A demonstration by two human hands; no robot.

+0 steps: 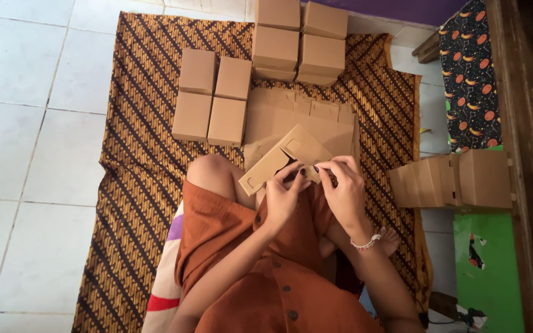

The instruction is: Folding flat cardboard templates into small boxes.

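Head view shows the folding step in hand: a flat brown cardboard blank [286, 161], partly creased, with cut-out slots, is held over the lap above the patterned cloth [143, 123]. Left hand [283, 196] and right hand [342, 185] both have fingers closed on its lower edge. Next, tabs likely need tucking into slots.

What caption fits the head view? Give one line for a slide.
Both hands, left hand and right hand, fold a flat cardboard box over a patterned cloth beside finished boxes.
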